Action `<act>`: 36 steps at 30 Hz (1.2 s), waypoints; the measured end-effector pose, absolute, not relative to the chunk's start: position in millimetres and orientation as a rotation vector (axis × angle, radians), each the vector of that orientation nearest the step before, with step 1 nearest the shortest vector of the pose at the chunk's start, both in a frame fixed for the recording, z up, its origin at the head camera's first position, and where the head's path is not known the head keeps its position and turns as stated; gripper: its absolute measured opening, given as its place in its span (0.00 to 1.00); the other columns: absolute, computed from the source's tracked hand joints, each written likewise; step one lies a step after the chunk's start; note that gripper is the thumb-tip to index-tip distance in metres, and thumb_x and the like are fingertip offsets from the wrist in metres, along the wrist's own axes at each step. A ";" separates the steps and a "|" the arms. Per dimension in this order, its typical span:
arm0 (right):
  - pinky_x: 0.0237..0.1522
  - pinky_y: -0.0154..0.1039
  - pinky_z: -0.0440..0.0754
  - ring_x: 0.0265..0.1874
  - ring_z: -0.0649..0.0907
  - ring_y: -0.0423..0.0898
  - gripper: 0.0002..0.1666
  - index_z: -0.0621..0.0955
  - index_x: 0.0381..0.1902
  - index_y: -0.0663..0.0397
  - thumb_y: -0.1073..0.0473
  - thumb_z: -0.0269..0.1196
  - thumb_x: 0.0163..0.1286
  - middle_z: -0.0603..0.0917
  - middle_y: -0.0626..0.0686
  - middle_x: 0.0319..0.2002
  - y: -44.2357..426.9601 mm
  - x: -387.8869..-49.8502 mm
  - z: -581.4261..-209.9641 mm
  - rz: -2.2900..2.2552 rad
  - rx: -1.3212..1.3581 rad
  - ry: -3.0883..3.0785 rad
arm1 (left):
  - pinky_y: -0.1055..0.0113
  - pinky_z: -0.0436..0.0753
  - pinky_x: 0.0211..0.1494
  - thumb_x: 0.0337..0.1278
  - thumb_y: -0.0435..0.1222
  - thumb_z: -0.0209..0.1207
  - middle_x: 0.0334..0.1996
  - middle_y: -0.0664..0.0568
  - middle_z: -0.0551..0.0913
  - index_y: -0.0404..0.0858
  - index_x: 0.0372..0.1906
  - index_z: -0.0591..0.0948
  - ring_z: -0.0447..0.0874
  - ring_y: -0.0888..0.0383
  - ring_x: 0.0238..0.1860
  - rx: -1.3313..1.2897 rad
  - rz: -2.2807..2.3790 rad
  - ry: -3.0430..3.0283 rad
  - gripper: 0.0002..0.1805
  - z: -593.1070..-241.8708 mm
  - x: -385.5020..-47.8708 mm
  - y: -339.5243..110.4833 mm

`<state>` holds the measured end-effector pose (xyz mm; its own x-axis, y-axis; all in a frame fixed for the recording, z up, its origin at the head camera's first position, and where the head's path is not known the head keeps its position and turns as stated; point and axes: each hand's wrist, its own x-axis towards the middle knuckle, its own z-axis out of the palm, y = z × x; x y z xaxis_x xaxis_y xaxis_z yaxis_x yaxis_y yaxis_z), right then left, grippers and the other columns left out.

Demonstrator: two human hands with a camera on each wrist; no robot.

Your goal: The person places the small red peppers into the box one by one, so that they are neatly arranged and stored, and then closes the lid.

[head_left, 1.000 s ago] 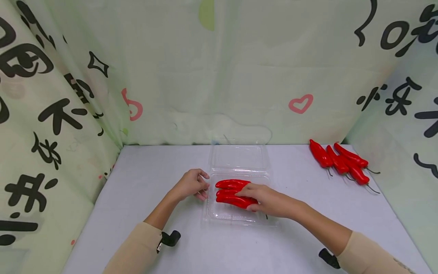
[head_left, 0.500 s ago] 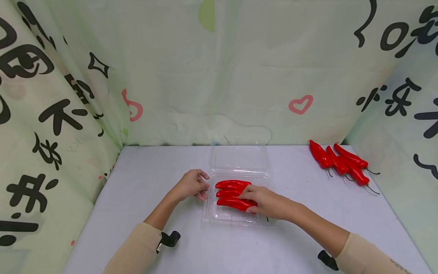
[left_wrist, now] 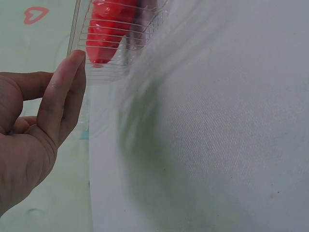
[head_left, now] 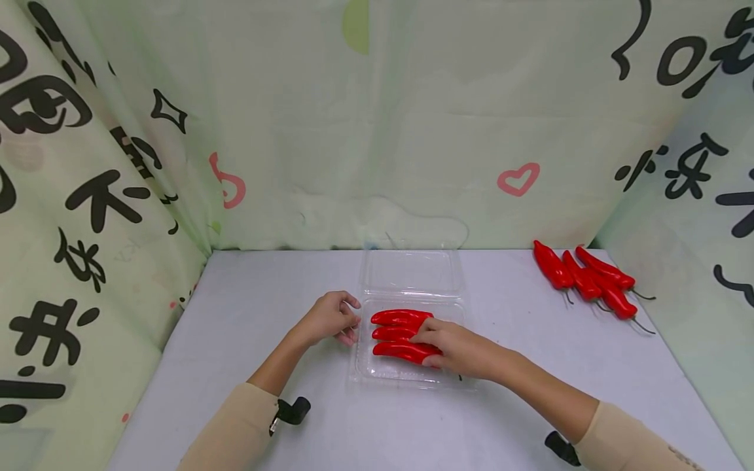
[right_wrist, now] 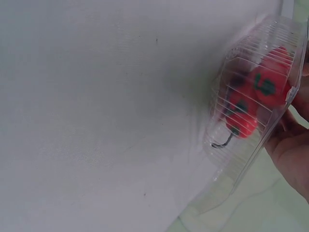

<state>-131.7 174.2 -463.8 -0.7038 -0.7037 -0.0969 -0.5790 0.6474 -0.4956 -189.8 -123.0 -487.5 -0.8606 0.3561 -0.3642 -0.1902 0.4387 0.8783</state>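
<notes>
Three red peppers (head_left: 403,350) lie side by side in the clear plastic box (head_left: 389,373), whose lid is folded back. The right hand (head_left: 462,348) reaches over the box's right side, thumb and fingers around the right end of the nearest pepper. In the right wrist view, peppers (right_wrist: 273,82) show through the ribbed wall, and the right hand (right_wrist: 292,150) is partly cut off by the frame edge. The left hand (head_left: 331,318) is at the box's left edge with bent, relaxed fingers; in the left wrist view a fingertip of the left hand (left_wrist: 53,104) touches the rim.
Several more red peppers (head_left: 583,281) lie in a group at the table's back right. The clear lid (head_left: 412,271) lies behind the box, near the back edge of the white table (head_left: 283,268). Printed curtains (head_left: 294,131) stand behind and at both sides.
The nearest pepper has shifted slightly toward the table's front, apart from the middle one, and the right hand has moved slightly the same way. The left hand has not moved.
</notes>
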 end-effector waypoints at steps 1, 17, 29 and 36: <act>0.43 0.28 0.86 0.47 0.81 0.44 0.24 0.85 0.59 0.55 0.59 0.74 0.65 0.82 0.50 0.50 174.2 -131.4 -464.6 -0.622 -1.041 2.599 | 0.62 0.90 0.29 0.67 0.28 0.61 0.33 0.39 0.85 0.28 0.57 0.76 0.88 0.54 0.22 0.143 1.433 2.187 0.16 -487.3 -189.7 -122.9; 0.42 0.31 0.86 0.41 0.80 0.41 0.23 0.86 0.54 0.49 0.55 0.76 0.62 0.82 0.47 0.44 173.7 -126.5 -477.6 -0.479 -1.149 2.751 | 0.62 0.90 0.28 0.68 0.27 0.61 0.33 0.39 0.85 0.28 0.57 0.76 0.88 0.54 0.22 0.154 1.428 2.192 0.16 -489.5 -191.0 -123.2; 0.40 0.32 0.87 0.39 0.82 0.41 0.23 0.88 0.48 0.48 0.53 0.81 0.55 0.85 0.47 0.40 171.6 -126.7 -480.2 -0.480 -1.075 2.822 | 0.63 0.90 0.29 0.68 0.29 0.61 0.33 0.39 0.85 0.29 0.57 0.76 0.88 0.54 0.22 0.142 1.412 2.209 0.16 -489.7 -190.2 -122.6; 0.40 0.32 0.88 0.39 0.83 0.41 0.22 0.88 0.48 0.49 0.53 0.80 0.56 0.86 0.47 0.40 172.9 -128.3 -484.1 -0.487 -1.055 2.817 | 0.63 0.90 0.29 0.68 0.28 0.61 0.33 0.39 0.85 0.30 0.57 0.76 0.88 0.54 0.22 0.148 1.413 2.203 0.16 -490.4 -190.6 -122.5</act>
